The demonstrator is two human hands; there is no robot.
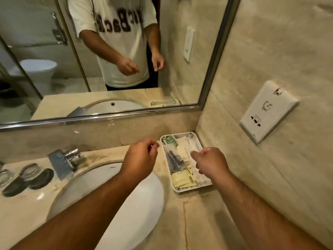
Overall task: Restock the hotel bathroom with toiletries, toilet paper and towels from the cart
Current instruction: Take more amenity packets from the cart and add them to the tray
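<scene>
White tray (185, 191) of sachets (181, 179), bench (200, 215) corner.
Your left hand (142, 156) and right hand (210, 160) hang loosely curled, empty; sachets look light, slick, so pinch an edge.

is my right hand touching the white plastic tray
Cannot tell: the head view looks down on the right hand overlapping the white plastic tray, showing neither contact nor gap.
</scene>
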